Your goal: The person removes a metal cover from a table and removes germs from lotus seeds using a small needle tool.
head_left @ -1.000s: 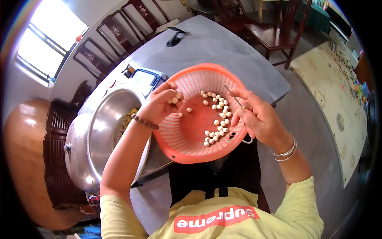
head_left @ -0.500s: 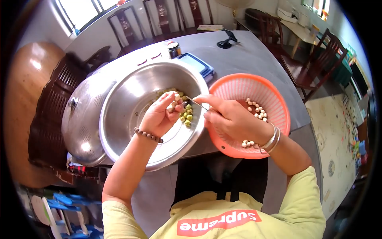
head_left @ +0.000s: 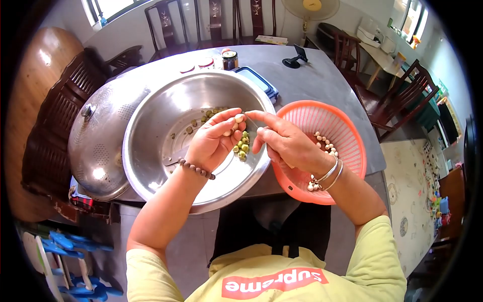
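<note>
My left hand (head_left: 207, 146), palm up over the steel basin (head_left: 132, 161), holds pale, peeled lotus seeds (head_left: 238, 118), one pinched at its fingertips. My right hand (head_left: 299, 151) grips a thin metal pick (head_left: 251, 121), its forefinger stretched along it. The pick's tip meets the pinched seed or lies close beside it; I cannot tell which. Below the left fingers, green lotus seeds (head_left: 242, 147) lie in the basin, with more greenish pieces behind the hand. Under my right wrist, the orange basket (head_left: 356, 143) holds several white seeds (head_left: 329, 147).
A perforated steel lid (head_left: 95, 146) leans left of the basin. Behind the basin stand a jar (head_left: 230, 60) and a blue-rimmed container (head_left: 256, 83). A black stand (head_left: 294, 58) sits farther back on the grey table (head_left: 322, 83). Wooden chairs (head_left: 402, 95) surround it.
The view has shifted slightly. Both hands stay together over the basin's right side. The pick's tip now points at the seed pinched in the left fingertips.
</note>
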`<state>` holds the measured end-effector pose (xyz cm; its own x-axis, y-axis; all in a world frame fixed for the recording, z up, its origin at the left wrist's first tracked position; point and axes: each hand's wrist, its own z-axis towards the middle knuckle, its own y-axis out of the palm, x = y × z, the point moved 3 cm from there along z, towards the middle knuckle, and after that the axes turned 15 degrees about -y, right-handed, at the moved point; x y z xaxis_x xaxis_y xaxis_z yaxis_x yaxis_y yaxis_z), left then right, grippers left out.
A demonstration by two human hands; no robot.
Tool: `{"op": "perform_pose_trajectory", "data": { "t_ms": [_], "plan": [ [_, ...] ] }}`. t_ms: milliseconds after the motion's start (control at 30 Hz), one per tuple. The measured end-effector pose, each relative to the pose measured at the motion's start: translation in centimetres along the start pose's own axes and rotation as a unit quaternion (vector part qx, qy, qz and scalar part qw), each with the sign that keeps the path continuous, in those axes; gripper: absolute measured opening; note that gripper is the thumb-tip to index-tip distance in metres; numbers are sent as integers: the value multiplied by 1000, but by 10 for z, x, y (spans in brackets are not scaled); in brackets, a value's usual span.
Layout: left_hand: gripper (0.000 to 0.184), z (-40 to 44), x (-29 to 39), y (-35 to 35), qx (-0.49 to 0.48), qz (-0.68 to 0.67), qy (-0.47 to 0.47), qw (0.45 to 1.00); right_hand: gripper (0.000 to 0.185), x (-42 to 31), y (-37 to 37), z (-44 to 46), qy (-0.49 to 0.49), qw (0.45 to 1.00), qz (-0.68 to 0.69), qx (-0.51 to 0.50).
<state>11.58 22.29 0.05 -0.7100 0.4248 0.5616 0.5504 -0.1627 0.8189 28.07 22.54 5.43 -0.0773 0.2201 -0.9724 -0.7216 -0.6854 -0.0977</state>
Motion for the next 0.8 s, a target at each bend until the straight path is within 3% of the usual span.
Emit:
{"op": "perform_pose_trajectory", "data": {
  "t_ms": [800],
  "plan": [
    [25, 0, -6, 3, 9, 19, -9, 1000, 40, 9, 0, -3, -29, 999, -30, -27]
  ]
}}
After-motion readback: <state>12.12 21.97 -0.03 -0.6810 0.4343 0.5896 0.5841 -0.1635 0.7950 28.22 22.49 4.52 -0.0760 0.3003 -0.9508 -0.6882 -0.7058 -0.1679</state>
